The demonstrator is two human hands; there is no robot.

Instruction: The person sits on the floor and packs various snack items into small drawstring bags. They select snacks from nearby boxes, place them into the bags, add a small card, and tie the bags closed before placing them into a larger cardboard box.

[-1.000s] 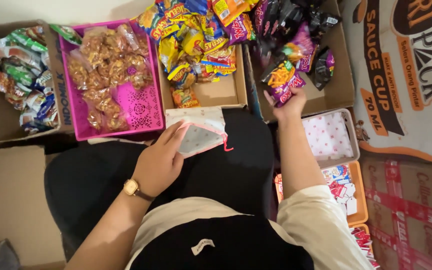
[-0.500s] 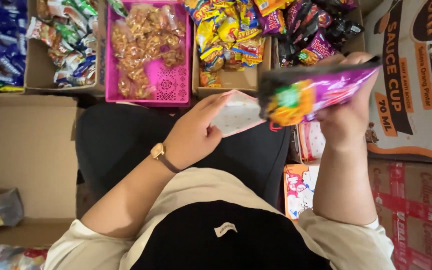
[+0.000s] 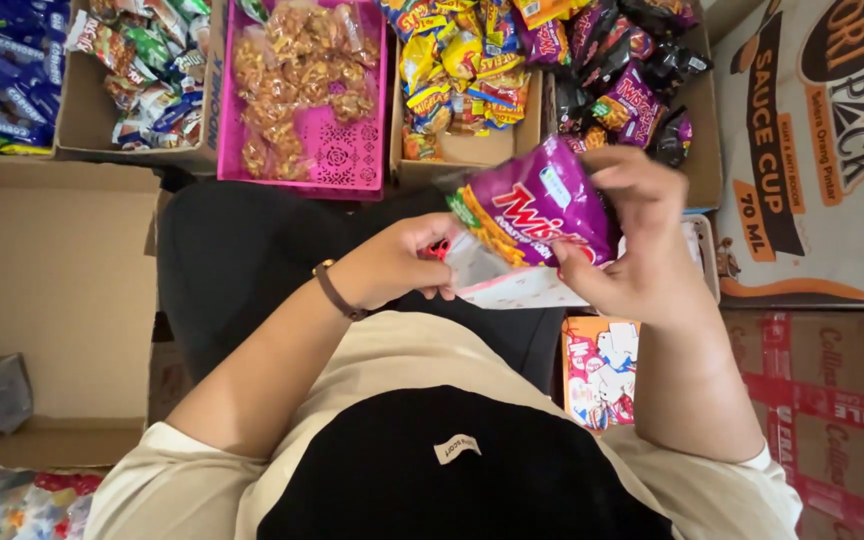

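While left hand (image 3: 392,268) steadies pouch (image 3: 512,285), right hand (image 3: 627,240) grips purple packet (image 3: 542,205).

Purple snack packet (image 3: 537,205) tilted, mouth-down into a white patterned pouch (image 3: 522,285) above the lap.

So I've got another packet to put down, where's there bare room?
Bare cardboard flap at left, below the green-snack box. The pink basket has bare floor at its near right. The far boxes are crowded, and both hands are full.
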